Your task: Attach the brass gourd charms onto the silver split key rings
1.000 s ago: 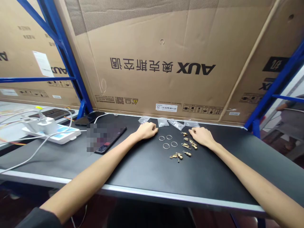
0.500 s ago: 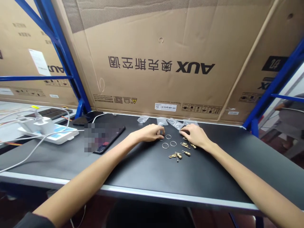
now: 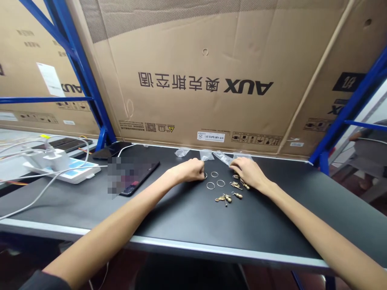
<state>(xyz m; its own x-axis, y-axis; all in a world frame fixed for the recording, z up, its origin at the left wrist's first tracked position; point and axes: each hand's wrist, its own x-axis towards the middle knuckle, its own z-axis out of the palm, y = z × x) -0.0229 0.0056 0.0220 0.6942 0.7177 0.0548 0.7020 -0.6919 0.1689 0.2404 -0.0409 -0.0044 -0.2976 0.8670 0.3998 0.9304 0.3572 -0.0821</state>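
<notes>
While both forearms lie stretched out over the black table (image 3: 181, 225), the L hand (image 3: 189, 171) sits knuckles-up w/ fingers curled in tight. Its tips are down on a small silver ring (image 3: 205, 176). That ring is half hidden under them, so can't tell if it's pinched or only touched. Three loose rings (image 3: 211, 185) lie flat just to the right, betw. the two hands, none touching another. The R hand (image 3: 248, 172) is palm-down, fingers slack & lightly bent, not closed round anything. Its fingertips meet the edge of a clear plastic bag (image 3: 225, 158) and its palm covers part of a cluster of brass charms (image 3: 236, 185). A few stray charms (image 3: 223, 198) lie nearer the table's front edge, clear of both hands. Two spare bags (image 3: 206, 154) rest at the foot of the big cardboard box (image 3: 205, 100) along the back. A dark phone (image 3: 136, 177) lies left of the L hand, well apart. A white power strip (image 3: 60, 167) w/ cables sits far left, by the blue rack post (image 3: 81, 68).
</notes>
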